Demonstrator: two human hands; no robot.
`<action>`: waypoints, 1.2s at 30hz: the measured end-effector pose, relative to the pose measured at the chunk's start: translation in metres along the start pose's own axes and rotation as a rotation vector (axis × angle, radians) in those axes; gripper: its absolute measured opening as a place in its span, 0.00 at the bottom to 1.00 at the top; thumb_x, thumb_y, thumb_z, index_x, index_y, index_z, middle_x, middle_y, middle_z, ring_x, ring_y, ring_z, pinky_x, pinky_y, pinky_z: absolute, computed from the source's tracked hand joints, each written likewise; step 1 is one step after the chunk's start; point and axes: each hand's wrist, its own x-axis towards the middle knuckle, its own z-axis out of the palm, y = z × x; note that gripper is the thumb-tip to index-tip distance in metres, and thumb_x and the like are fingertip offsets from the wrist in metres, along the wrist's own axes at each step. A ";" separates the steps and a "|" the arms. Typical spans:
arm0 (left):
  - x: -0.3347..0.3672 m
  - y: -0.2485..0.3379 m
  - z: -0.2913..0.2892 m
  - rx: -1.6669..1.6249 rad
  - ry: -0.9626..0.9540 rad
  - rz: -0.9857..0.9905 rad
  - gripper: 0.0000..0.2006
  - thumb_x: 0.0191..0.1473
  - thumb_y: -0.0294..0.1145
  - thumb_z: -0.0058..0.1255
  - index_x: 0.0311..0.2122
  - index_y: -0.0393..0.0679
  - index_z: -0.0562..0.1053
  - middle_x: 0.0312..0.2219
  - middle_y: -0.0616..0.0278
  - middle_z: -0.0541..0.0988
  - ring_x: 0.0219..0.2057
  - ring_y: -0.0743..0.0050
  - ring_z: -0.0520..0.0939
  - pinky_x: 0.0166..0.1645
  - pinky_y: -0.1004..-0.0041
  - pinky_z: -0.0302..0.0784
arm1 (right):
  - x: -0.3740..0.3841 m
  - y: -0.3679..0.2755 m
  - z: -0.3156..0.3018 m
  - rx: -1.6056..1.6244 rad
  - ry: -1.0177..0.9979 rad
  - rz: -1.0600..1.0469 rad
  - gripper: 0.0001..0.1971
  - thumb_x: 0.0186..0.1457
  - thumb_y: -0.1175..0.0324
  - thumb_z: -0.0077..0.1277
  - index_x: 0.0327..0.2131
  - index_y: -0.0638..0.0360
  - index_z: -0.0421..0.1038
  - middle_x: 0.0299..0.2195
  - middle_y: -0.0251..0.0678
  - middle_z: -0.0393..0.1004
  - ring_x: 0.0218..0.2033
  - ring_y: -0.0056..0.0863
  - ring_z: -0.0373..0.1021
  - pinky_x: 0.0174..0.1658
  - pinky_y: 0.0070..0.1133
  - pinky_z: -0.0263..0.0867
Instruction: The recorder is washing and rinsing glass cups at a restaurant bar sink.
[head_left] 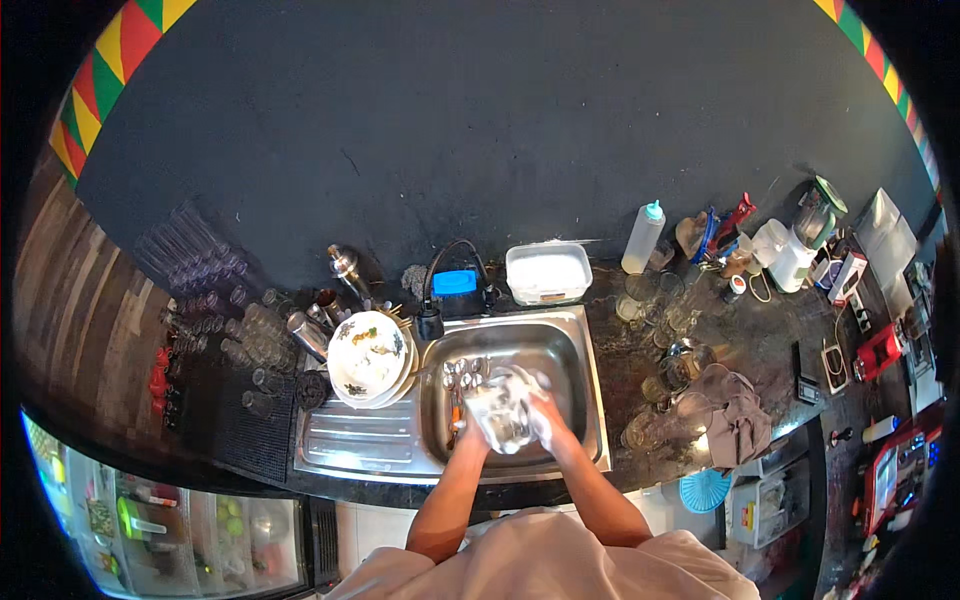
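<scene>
Over the sink basin (570, 370) I hold a foam-covered clear object (506, 418) that looks like a glass; the suds hide its exact shape. My left hand (477, 430) grips it from the left. On its right side my right hand (541, 408) is closed against it, with white lather over the fingers. Spoons and other cutlery (463, 373) lie at the basin's left side, one piece with an orange handle. Left of the basin, stacked white plates (366, 352) with food scraps on top stand on the drainboard (355, 440).
A black faucet (430, 318), a blue sponge (455, 283) and a white plastic tub (548, 272) line the sink's back edge. Used glasses (680, 370), a grey cloth (735, 415) and a squeeze bottle (643, 238) stand right. Several glasses (262, 335) and a metal shaker (345, 265) crowd the left.
</scene>
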 end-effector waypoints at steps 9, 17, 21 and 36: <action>0.008 0.006 0.039 0.100 0.184 -0.029 0.23 0.51 0.49 0.30 0.41 0.41 0.67 0.34 0.55 0.73 0.34 0.60 0.75 0.39 0.63 0.72 | -0.014 -0.031 0.022 -0.506 0.146 -0.349 0.18 0.40 0.75 0.43 0.40 0.66 0.64 0.33 0.34 0.70 0.33 0.19 0.65 0.35 0.16 0.63; 0.009 0.008 -0.005 0.051 0.227 0.033 0.22 0.52 0.43 0.31 0.43 0.36 0.65 0.38 0.51 0.72 0.40 0.59 0.73 0.47 0.61 0.67 | 0.002 -0.037 0.039 -0.047 0.107 0.008 0.16 0.42 0.65 0.51 0.37 0.59 0.67 0.40 0.38 0.67 0.42 0.27 0.64 0.42 0.26 0.62; 0.001 0.010 0.008 0.331 -0.314 0.199 0.23 0.52 0.37 0.23 0.46 0.30 0.62 0.42 0.48 0.70 0.42 0.58 0.72 0.48 0.65 0.68 | -0.019 -0.046 0.057 -0.950 0.034 -0.708 0.16 0.23 0.67 0.58 0.24 0.61 0.72 0.43 0.42 0.65 0.49 0.35 0.57 0.52 0.32 0.48; -0.005 0.040 0.018 0.345 0.618 0.292 0.17 0.54 0.37 0.32 0.41 0.35 0.67 0.35 0.55 0.73 0.34 0.65 0.76 0.36 0.68 0.74 | 0.023 0.007 0.056 -0.967 0.522 -0.631 0.30 0.26 0.70 0.56 0.41 0.61 0.61 0.31 0.43 0.69 0.33 0.41 0.67 0.39 0.29 0.63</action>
